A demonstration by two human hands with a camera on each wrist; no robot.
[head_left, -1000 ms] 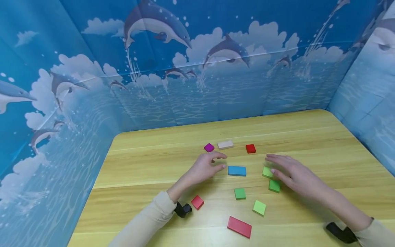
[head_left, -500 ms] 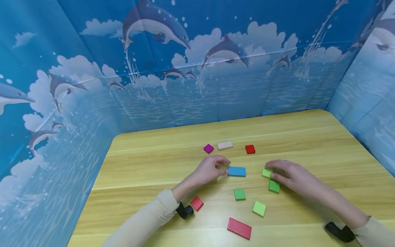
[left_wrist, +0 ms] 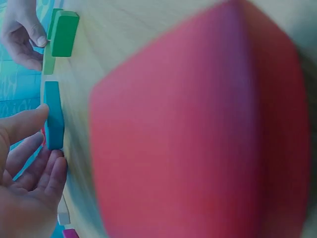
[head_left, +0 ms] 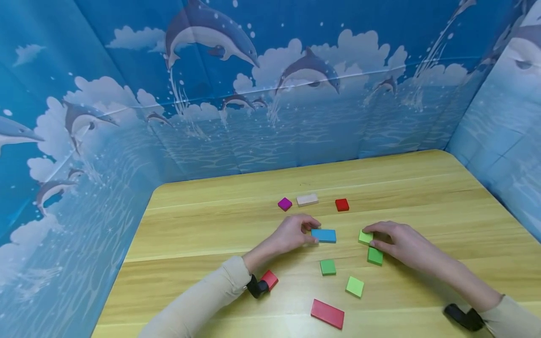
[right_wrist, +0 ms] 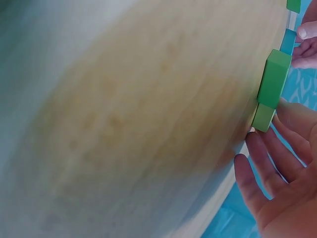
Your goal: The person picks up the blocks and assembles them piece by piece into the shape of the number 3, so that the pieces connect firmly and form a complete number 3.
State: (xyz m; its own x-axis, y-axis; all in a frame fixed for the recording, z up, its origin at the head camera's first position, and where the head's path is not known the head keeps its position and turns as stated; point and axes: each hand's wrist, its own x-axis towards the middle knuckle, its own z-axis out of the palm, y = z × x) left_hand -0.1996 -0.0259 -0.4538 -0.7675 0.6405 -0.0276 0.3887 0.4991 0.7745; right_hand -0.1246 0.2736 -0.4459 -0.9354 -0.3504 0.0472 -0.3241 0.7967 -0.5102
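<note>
My left hand (head_left: 291, 232) is at the left end of a blue rectangular block (head_left: 326, 236), its thumb on the near side and its fingers curled round the far side. In the left wrist view the thumb touches that blue block (left_wrist: 54, 116). My right hand (head_left: 399, 239) pinches a light green square block (head_left: 365, 236) between thumb and index finger. Just in front of it lies a darker green block (head_left: 374, 256), which in the right wrist view hides part of the light green block (right_wrist: 264, 117). Both held blocks rest on the table.
On the wooden table (head_left: 190, 234) also lie a purple block (head_left: 285, 204), a whitish block (head_left: 307, 200), a red block (head_left: 342, 204), a green block (head_left: 328, 267), a light green block (head_left: 354, 287) and a long red block (head_left: 327, 314). Another red block (head_left: 270, 280) sits beside the left wrist camera.
My left hand has moved right, from beside the blue block to round its left end. My right hand has come down and its thumb and index finger have closed in on the light green block.
</note>
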